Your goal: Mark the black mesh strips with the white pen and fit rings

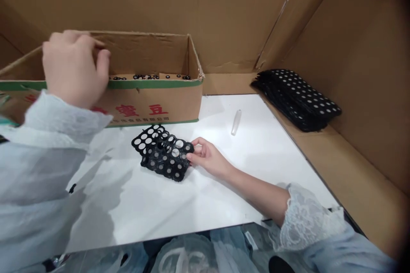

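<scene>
Between thumb and fingers, my right hand (pixel 206 158) pinches the right edge of a black perforated sheet (pixel 166 164). The sheet is thin, full of round holes, and rests on the white tabletop. Its far-left part (pixel 145 138) shows open holes with white behind them; nearer holes look greyer, as if layered. My left hand (pixel 75 66) is raised over the front wall of a cardboard box (pixel 179 98), its back towards me. The fingers are curled with the thumb close to the index finger; whatever they hold, if anything, is hidden. Small black rings (pixel 145 77) lie inside the box.
A stack of black dotted sheets (pixel 297 98) lies on the cardboard ledge at the right. A small translucent tube-like piece (pixel 236 122) lies on the white tabletop (pixel 211 204). Cardboard walls (pixel 230 17) close off the back and right. Clear plastic items (pixel 185 256) sit below the front edge.
</scene>
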A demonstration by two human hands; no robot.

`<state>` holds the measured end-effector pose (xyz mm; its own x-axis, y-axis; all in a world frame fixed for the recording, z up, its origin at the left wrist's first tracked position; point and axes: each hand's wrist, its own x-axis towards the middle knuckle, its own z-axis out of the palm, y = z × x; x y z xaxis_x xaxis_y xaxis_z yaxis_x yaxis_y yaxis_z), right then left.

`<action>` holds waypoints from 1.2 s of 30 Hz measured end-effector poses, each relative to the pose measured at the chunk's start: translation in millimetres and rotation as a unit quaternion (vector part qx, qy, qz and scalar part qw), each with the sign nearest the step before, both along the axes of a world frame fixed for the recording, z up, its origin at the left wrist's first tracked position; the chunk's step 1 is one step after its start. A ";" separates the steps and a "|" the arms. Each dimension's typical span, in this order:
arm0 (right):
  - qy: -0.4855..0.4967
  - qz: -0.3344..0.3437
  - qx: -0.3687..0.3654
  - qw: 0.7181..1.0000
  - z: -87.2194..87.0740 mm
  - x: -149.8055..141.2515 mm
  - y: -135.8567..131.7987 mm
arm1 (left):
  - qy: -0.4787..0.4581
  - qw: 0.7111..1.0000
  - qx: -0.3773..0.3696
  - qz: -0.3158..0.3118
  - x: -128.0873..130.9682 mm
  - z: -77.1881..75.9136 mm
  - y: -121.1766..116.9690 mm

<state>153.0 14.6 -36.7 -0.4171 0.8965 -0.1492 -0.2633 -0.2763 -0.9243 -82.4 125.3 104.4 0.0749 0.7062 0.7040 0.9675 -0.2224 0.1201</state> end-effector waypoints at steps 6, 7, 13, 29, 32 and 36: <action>-0.024 -0.034 0.014 0.999 0.6 2.6 0.0 | 0.175 0.943 -0.165 -0.230 62.4 -79.9 -95.5; -0.028 -0.029 0.018 0.999 0.8 2.7 -0.5 | 0.181 0.917 -0.231 -0.271 69.1 -93.5 -104.9; -0.037 -0.038 0.041 0.998 2.5 1.3 -4.4 | -0.039 0.851 -0.405 -0.332 76.1 -116.9 -102.2; -0.100 -0.006 0.061 0.993 8.7 1.7 -3.8 | -0.098 0.899 -0.327 -0.274 70.5 -103.0 -94.2; -0.105 0.013 0.094 0.990 7.8 0.4 -5.3 | -0.124 0.867 -0.363 -0.317 76.2 -109.3 -102.0; -0.105 0.021 0.124 0.987 6.8 0.2 -6.3 | -0.142 0.849 -0.389 -0.327 74.1 -109.1 -97.2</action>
